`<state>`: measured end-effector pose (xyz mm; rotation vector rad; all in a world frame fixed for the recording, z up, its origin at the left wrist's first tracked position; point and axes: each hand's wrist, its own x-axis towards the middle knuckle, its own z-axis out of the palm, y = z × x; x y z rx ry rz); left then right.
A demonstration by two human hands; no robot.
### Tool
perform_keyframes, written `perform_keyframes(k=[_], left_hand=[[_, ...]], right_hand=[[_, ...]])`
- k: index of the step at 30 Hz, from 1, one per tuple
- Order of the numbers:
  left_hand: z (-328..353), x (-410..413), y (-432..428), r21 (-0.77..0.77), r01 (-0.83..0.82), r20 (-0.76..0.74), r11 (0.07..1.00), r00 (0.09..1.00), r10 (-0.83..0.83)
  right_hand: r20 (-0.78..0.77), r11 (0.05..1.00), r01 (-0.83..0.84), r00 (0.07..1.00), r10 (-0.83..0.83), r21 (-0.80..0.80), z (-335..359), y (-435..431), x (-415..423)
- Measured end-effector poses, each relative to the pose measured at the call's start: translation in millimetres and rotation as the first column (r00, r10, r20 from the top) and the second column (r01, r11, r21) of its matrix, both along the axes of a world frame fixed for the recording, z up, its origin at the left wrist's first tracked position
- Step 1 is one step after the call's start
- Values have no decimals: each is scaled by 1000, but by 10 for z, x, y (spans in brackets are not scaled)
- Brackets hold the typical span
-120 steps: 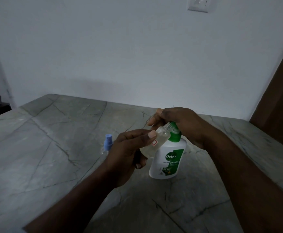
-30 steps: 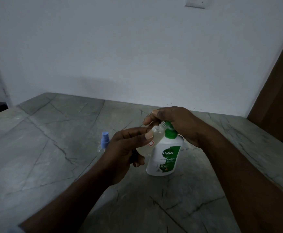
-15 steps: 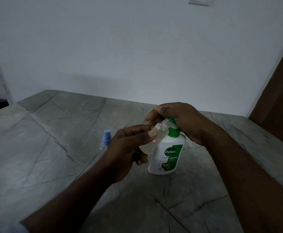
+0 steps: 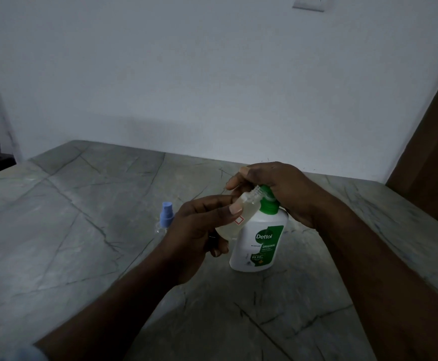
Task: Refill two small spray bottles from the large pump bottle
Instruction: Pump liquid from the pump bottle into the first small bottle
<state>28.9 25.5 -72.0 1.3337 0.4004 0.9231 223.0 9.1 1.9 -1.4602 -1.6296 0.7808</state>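
Large pump bottle (image 4: 258, 243): white body, green collar and pump, green label reading "Dettol Original". Upright on grey veined stone counter (image 4: 56, 230), right of centre, at middle depth.

Right hand (image 4: 278, 188): over the pump head from the far right, fingers curled down around the top; pump head almost wholly hidden beneath. Closed on the pump.

Small spray bottle (image 4: 241, 212): clear, cap off, threaded neck bare. Tilted, neck pointing up and right, mouth just beside the green pump under the right hand's fingers. Pale yellowish liquid inside. Small red-bordered square mark on the side. Overlaps the upper left of the large pump bottle; contact between the two not discernible.

Left hand (image 4: 199, 235): gripping the small spray bottle from the left, thumb across its near side, fingers wrapped behind its lower part.

Second spray bottle (image 4: 164, 218): clear body, blue spray top. Upright on the counter, left of and beyond the left hand, partly hidden by it. Apart from the pump bottle.

Surroundings: plain white wall (image 4: 186, 74) at the far edge of the counter; brown wooden panel (image 4: 437, 165) at far right.
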Motion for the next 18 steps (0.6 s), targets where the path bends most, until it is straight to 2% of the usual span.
perform_keyframes(k=[7,18], left_hand=[[8,6,3,-6,0,8,1000,1000,0],[-20,11,5,-13,2,19,1000,1000,-2]], right_hand=[[22,1000,9,1000,-9,26,37,-32,-5],[53,998,54,997,-52,-36,21,-16,-36]])
